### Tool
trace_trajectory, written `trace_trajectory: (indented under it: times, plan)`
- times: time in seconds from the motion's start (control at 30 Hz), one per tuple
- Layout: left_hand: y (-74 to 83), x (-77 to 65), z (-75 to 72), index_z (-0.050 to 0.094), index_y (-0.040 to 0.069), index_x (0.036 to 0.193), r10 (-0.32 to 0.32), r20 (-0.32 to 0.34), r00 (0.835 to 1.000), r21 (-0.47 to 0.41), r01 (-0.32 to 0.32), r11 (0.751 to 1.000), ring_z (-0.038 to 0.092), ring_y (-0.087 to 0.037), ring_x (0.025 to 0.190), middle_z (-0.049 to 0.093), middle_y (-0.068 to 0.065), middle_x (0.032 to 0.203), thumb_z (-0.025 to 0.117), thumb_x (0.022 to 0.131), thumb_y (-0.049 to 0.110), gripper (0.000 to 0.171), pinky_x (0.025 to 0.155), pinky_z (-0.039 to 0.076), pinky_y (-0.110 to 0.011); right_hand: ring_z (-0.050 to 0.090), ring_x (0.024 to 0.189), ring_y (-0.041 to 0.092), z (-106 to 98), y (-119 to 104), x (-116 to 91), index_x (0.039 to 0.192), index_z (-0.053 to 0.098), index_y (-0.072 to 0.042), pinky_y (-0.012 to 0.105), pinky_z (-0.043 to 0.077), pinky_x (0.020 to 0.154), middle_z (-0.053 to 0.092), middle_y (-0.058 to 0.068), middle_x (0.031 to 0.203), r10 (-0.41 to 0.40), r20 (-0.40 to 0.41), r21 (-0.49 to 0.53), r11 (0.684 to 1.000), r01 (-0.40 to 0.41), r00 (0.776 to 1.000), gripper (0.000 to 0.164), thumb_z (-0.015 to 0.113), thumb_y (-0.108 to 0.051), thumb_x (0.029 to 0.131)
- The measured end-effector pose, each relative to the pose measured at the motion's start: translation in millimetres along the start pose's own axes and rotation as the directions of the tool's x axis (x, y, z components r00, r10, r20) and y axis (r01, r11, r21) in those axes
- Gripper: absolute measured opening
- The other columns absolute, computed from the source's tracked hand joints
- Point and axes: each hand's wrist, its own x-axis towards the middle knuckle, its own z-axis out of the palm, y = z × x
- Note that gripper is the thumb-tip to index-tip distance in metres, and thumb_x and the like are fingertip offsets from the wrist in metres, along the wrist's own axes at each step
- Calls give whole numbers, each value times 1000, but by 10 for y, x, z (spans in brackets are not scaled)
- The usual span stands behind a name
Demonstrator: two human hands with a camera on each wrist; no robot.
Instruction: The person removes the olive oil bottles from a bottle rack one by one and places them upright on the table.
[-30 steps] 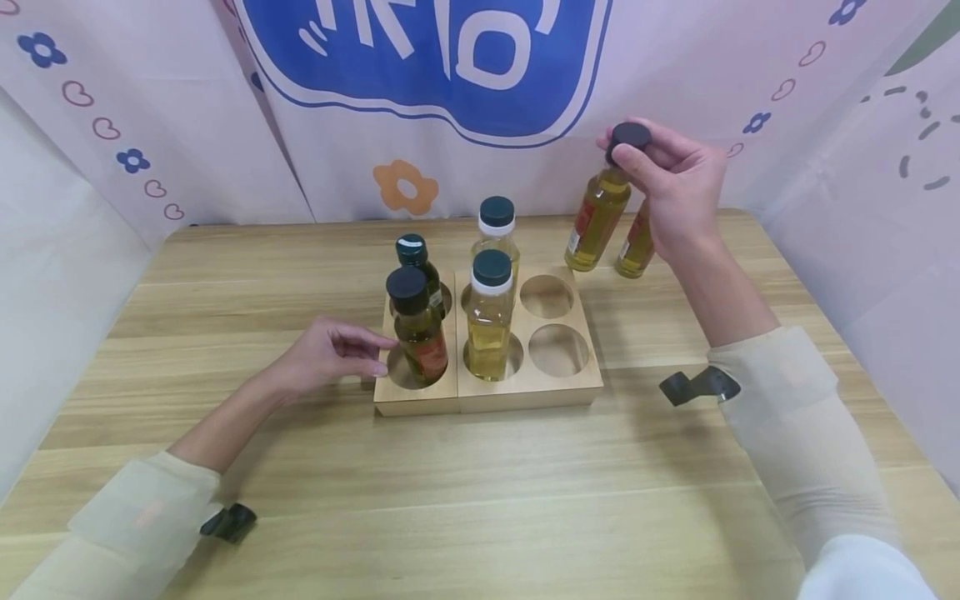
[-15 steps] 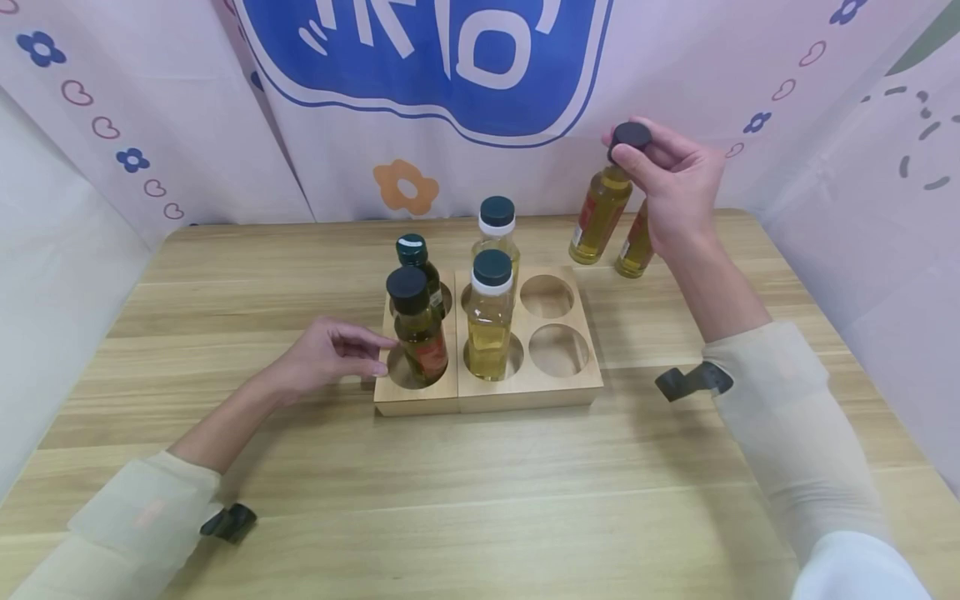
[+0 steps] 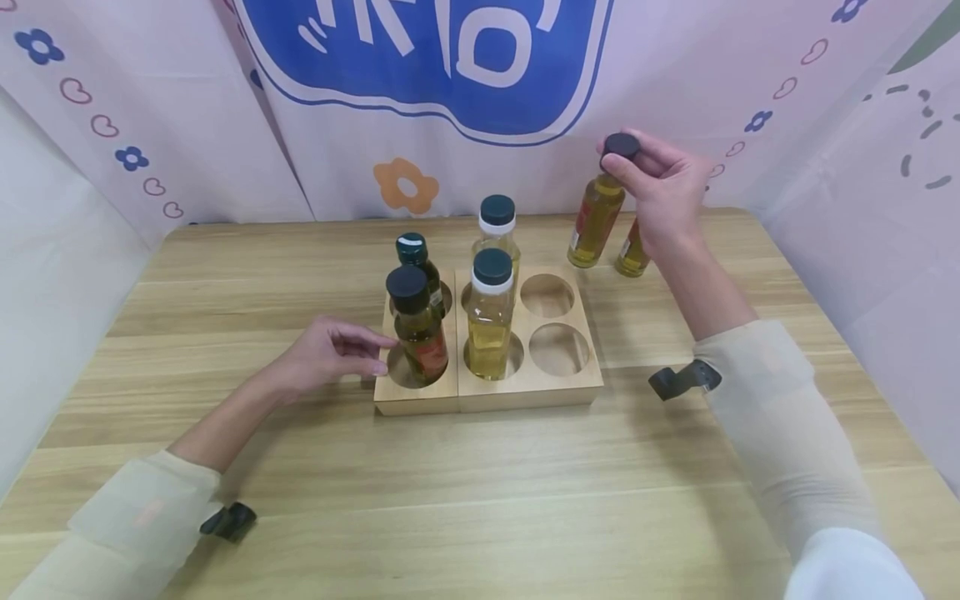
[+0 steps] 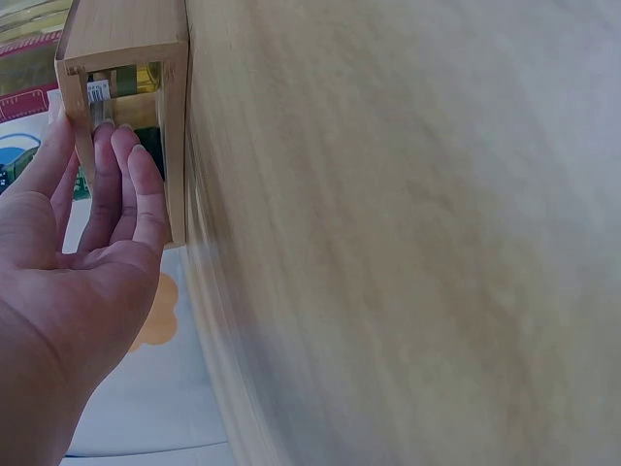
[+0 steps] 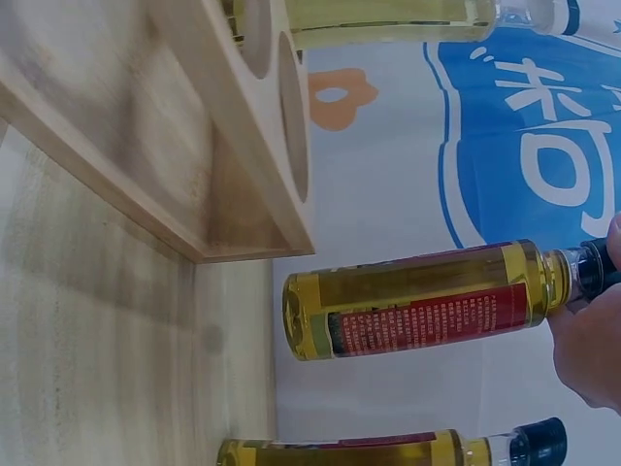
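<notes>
The left hand (image 3: 322,360), fingers loosely extended, holds nothing at the wooden rack's (image 3: 528,397) nine o'clock. Towards its one o'clock, the right hand (image 3: 666,190) pinches a raised oil bottle (image 3: 598,212) by its cap (image 3: 621,147); likely weighty, slippery, safer held by the neck (image 5: 555,279).

A pale wood-grain table (image 3: 495,508) with rounded far corners spreads beneath the fingers of my left hand (image 3: 327,358) and my right hand (image 3: 665,190). On it, right at my left fingertips, stands a light wooden rack (image 3: 525,387): the narrower block, with two round holes, lies next to those fingers, and the wider one, with four, butts against it and reaches toward my right fingers, ending short of them. Below my right fingers, partly hidden by them, a slim oil bottle (image 3: 633,254) with a red label stands upright on the wood.
</notes>
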Motion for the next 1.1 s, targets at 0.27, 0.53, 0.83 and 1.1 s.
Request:
trace_trajectory:
  times: [0.27, 0.53, 0.83, 1.1]
  plan:
    - [11, -1, -5, 69, -14, 119, -8, -3, 1000, 9, 8, 1000, 73, -15, 83, 77, -14, 104, 79, 87, -5, 35, 74, 62, -28, 77, 99, 23, -3, 108, 25, 109, 77, 4, 31, 56, 100, 78, 16, 100, 19, -35, -34, 999, -20, 999, 35, 85, 12, 77]
    - [-3, 7, -4, 68, -15, 119, 4, -2, 1000, 1, -4, 1000, 73, -14, 81, 77, -11, 102, 79, 87, -6, 34, 73, 62, -28, 78, 93, 17, -15, 215, 49, 111, 76, 4, 31, 57, 99, 76, 17, 106, 14, -34, -71, 997, -16, 999, 34, 83, 12, 79]
    - [-6, 4, -1, 68, -15, 119, 13, 3, 1000, -7, -12, 1000, 73, -14, 82, 78, -11, 102, 78, 87, -6, 34, 74, 63, -27, 78, 91, 17, -25, 288, 78, 112, 76, 5, 31, 57, 98, 77, 17, 104, 31, -50, -60, 998, -34, 998, 35, 84, 11, 78]
    - [-11, 11, -4, 68, -16, 118, 29, 7, 1000, -12, -29, 1000, 73, -14, 82, 78, -11, 102, 78, 87, -7, 34, 74, 63, -27, 77, 94, 17, -35, 325, 87, 115, 75, 3, 30, 57, 99, 76, 17, 108, 45, -66, -84, 995, -50, 997, 38, 85, 7, 79]
